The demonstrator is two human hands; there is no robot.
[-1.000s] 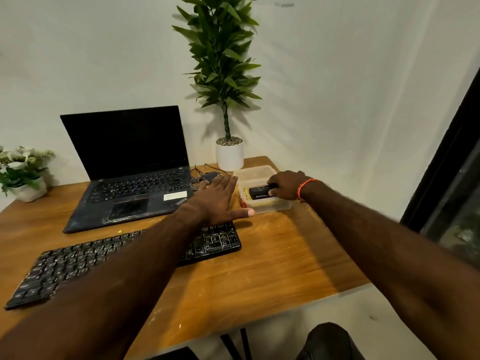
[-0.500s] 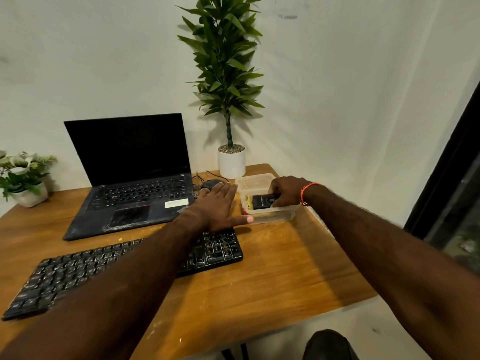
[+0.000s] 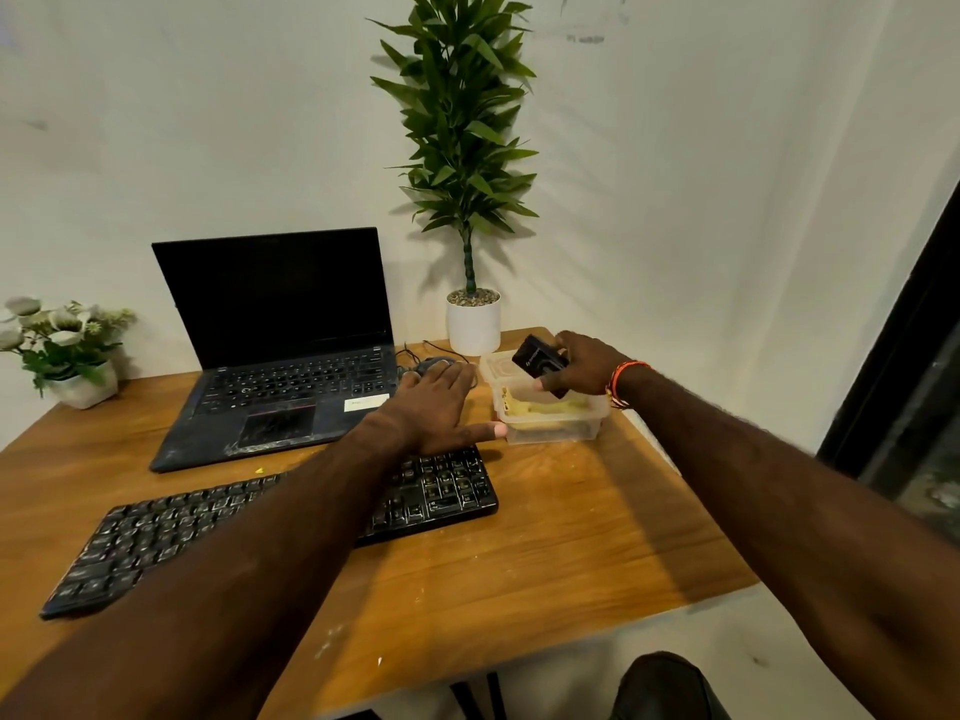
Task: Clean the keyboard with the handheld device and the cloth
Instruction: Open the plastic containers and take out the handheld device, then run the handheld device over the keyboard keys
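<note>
Since half second ago, handheld device (image 3: pixel 540 363) lifted clear of plastic container (image 3: pixel 550 426), right hand (image 3: pixel 582 367) gripping it. Left hand (image 3: pixel 434 407) flat, fingers spread, bracing beside keyboard (image 3: pixel 270 517) on surface (image 3: pixel 545 553). Yellow cloth (image 3: pixel 545 406) remains in container, likely for later.

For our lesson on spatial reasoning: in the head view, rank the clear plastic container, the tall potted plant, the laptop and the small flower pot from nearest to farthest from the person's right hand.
From the right hand:
1. Clear plastic container, directly beneath it.
2. Tall potted plant, just behind, at the wall.
3. Laptop, across the table to the left.
4. Small flower pot, at the table's far left corner.
</note>
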